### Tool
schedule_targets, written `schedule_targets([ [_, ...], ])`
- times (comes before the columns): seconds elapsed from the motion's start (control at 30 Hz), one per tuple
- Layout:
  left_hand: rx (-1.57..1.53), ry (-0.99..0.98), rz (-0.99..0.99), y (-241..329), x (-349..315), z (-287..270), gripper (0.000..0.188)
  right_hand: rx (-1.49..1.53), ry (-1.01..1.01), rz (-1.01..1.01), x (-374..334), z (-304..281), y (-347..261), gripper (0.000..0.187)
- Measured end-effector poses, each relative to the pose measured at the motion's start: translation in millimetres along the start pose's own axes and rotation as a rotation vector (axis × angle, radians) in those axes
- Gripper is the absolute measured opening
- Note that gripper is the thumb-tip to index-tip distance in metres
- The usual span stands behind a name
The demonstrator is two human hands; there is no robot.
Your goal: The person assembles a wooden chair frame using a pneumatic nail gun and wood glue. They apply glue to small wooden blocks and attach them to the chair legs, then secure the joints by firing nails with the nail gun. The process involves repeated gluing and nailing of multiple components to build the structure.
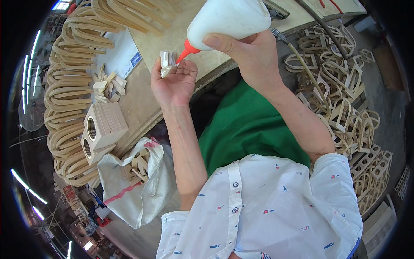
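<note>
My left hand point(176, 88) is turned palm up over the table edge, its fingers curled round a few small pale wooden blocks point(166, 59). Above and to the right, my right hand point(258, 60) grips a white plastic squeeze bottle point(228, 22), which is tilted with its red nozzle point(186, 52) pointing down to the left. The nozzle tip is right at the blocks; whether it touches them I cannot tell. No liquid can be made out at the tip.
Curved wooden frames point(67, 97) line the table's left side. Small wood pieces point(108, 85) and a stack of wooden plates with round holes point(110, 123) lie on the tabletop point(136, 101). A white sack point(129, 207) holds offcuts. More wooden frames point(338, 84) pile up at right.
</note>
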State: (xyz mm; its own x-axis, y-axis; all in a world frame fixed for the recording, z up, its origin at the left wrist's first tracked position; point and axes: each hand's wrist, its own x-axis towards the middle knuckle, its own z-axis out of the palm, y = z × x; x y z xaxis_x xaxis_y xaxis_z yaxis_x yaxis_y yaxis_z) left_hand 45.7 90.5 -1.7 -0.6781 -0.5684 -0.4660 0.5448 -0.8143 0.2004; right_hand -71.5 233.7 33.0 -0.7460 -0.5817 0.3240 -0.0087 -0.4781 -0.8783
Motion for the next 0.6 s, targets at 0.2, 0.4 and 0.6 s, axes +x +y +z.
schedule_targets([
  [0.2,0.013,0.017,0.025,-3,0,3,0.036,-0.021,-0.011,-0.045,1,0,2,0.032],
  [0.4,0.024,-0.011,0.017,-4,-4,3,0.036,-0.066,0.001,-0.082,6,-1,2,0.031],
  [0.6,0.066,0.033,0.022,-3,-1,-1,0.032,-0.085,-0.001,-0.042,6,7,-21,0.045],
])
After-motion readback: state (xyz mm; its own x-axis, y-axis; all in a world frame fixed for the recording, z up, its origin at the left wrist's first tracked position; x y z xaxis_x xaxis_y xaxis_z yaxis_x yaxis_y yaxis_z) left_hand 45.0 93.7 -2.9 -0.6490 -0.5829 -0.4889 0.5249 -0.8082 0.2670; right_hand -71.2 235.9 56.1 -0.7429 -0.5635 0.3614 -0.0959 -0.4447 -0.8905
